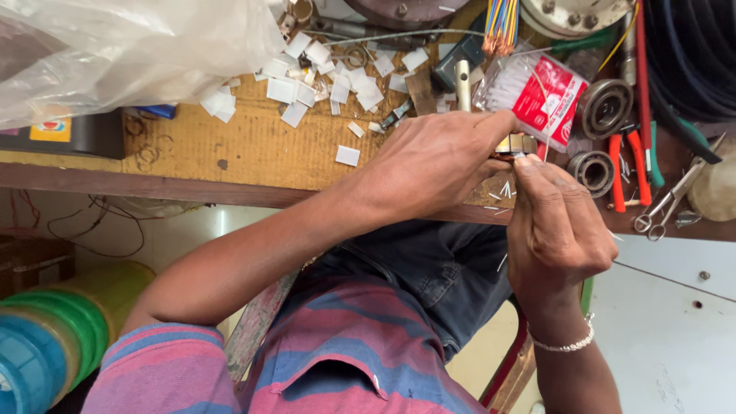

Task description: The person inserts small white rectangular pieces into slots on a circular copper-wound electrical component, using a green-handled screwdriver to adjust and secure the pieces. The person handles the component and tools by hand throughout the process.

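Cluttered with workshop odds and ends, the worn wooden counter (253, 146) fills the upper half of the frame, its front edge running left to right just under the hands. The small brass-coloured metal block (515, 143) sits right of centre, held above that front edge, between the two hands. The left hand (433, 165) reaches in from the lower left, its fingers (491, 126) closed around the block from the left and from above. The right hand (556, 226) comes up from the lower right; its fingers (537, 180) are pinched together just below the block, touching or nearly touching its underside, and whether they grip something thin cannot be told. So the block lies up and slightly left of the right fingertips, and the left hand is the one that carries it. Its long axis appears to run left to right, though most of it is hidden.

Room is tight to the right: a clear packet with a red label (537, 96) lies just beyond the block, two steel ball bearings (606, 107) sit near it, red-handled pliers (629, 165) lie beside those, and steel scissors (671, 199) rest near the right edge. Scattered white paper squares (322, 77) cover the upper middle, and a crumpled clear plastic bag (115, 46) takes the upper left. Bare wood lies to the left of the hands.
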